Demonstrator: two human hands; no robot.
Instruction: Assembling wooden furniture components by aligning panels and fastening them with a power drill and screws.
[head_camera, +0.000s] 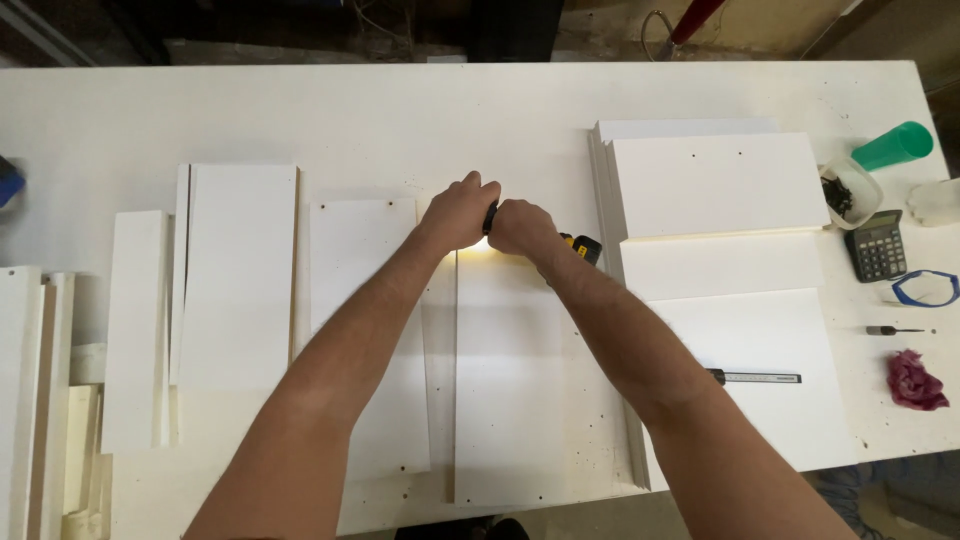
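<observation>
Both my hands meet at the middle of a white workbench (400, 110). My right hand (522, 230) grips a black and yellow power drill (583, 247), whose light glows on the top end of a long white panel (508, 390). My left hand (458, 212) is closed around the drill's black front end, right beside the right hand. The drill's tip is hidden between the two hands. Another white panel (365, 330) lies just left of the lit one, under my left forearm.
More white panels lie at the left (240, 270) and stacked at the right (720, 185). On the right side are a ruler (757, 377), a calculator (876, 245), a tub of dark screws (850, 192), a green cup (893, 146), a drill bit (895, 330) and a red rag (914, 381).
</observation>
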